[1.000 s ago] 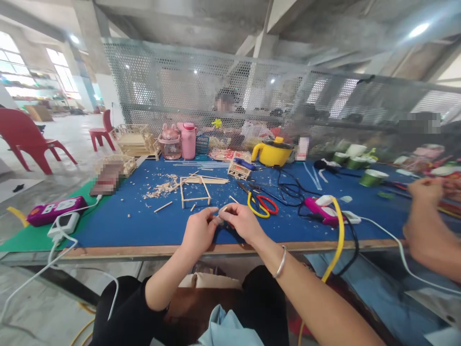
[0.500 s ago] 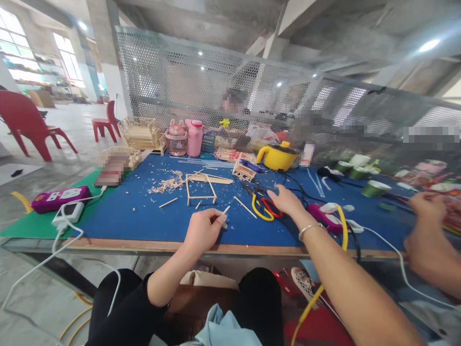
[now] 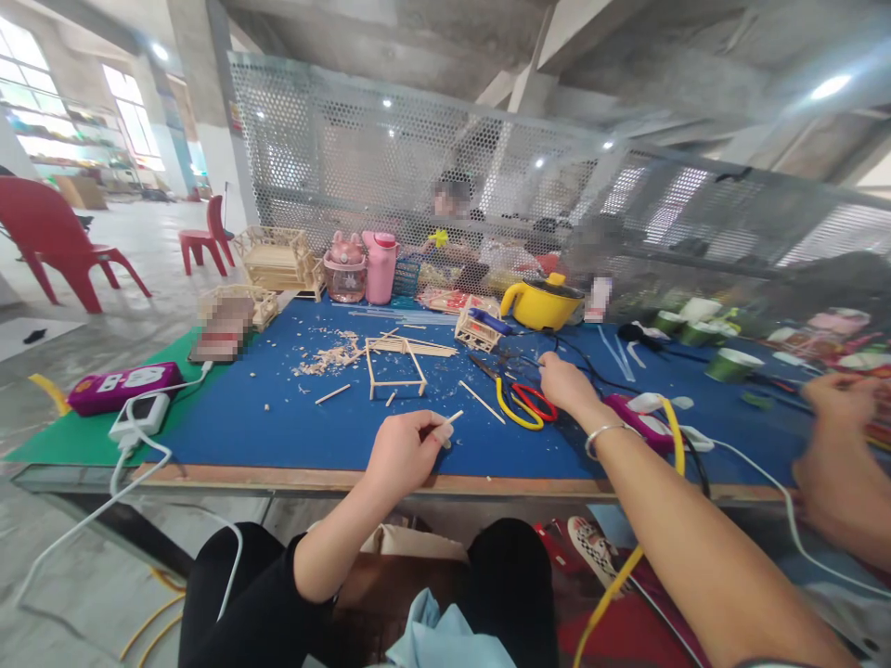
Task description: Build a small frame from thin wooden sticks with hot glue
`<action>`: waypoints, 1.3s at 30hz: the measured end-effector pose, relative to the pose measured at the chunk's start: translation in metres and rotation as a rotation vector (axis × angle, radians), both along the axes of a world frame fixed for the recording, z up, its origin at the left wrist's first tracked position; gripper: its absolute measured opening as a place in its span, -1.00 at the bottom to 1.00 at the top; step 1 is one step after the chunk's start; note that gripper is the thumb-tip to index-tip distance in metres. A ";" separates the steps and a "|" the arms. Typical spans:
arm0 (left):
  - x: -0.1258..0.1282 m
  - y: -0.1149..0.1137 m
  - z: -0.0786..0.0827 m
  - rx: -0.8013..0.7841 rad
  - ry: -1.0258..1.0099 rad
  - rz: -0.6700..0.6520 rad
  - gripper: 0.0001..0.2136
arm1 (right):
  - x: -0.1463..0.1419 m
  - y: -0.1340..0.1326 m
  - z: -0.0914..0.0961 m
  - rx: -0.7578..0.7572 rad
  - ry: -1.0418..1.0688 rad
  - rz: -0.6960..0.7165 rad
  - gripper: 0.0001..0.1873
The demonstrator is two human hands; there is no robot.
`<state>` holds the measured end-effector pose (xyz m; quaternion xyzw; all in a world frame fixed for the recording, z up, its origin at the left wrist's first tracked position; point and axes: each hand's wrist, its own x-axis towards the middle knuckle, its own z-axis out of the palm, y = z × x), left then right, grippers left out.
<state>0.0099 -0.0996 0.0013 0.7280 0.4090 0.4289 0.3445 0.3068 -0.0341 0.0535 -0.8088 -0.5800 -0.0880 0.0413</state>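
My left hand [image 3: 410, 452] is closed in a pinch on a short wooden stick [image 3: 455, 417], just above the near edge of the blue mat. To the right, my right hand [image 3: 569, 383] reaches over the mat with its fingers curled together. A thin dark thing shows at its fingertips, too small to name. Beside that hand lie scissors [image 3: 521, 408] with yellow and red handle loops. A small frame of wooden sticks [image 3: 396, 382] stands beyond my left hand. Loose sticks [image 3: 482, 402] and wood scraps [image 3: 338, 354] lie around.
Behind the scissors are a small wooden model [image 3: 477, 328] with a blue-handled tool [image 3: 491, 321] on it and a yellow pot [image 3: 547, 304]. Pink bottles [image 3: 380, 269] stand at the back. Power strips [image 3: 125, 387] lie at both sides. Another person's hand [image 3: 839, 399] is at far right.
My right hand has drawn slightly back from over the scissors, its fingers now more curled. My left hand still pinches the stick. The whole view has shifted a little.
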 end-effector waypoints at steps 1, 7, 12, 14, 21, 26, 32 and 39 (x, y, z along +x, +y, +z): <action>0.000 -0.001 0.001 0.010 -0.031 -0.014 -0.83 | -0.003 -0.008 0.005 0.049 0.000 0.011 -0.61; 0.008 -0.001 0.015 0.133 -0.171 -0.002 -0.90 | -0.049 -0.063 0.020 0.429 0.125 0.202 -0.70; 0.027 0.007 0.022 0.101 -0.102 -0.014 -0.91 | -0.091 -0.080 0.009 0.681 0.302 0.199 -0.71; 0.030 0.008 0.023 0.062 -0.147 -0.044 -0.90 | -0.103 -0.081 0.005 0.757 0.516 0.233 -0.74; 0.013 -0.002 0.026 -0.094 -0.263 -0.146 -0.78 | -0.137 -0.099 -0.006 0.308 1.638 0.459 -0.78; 0.005 -0.011 0.017 -0.241 -0.326 -0.301 -0.72 | -0.153 -0.104 -0.012 0.317 1.850 0.575 -0.64; 0.000 -0.013 0.011 -0.331 -0.528 -0.405 -0.71 | -0.150 -0.096 -0.016 0.046 1.988 0.780 -0.51; -0.008 -0.005 0.027 -0.480 -0.548 -0.099 -0.62 | -0.103 -0.095 0.013 0.038 1.018 0.594 -0.30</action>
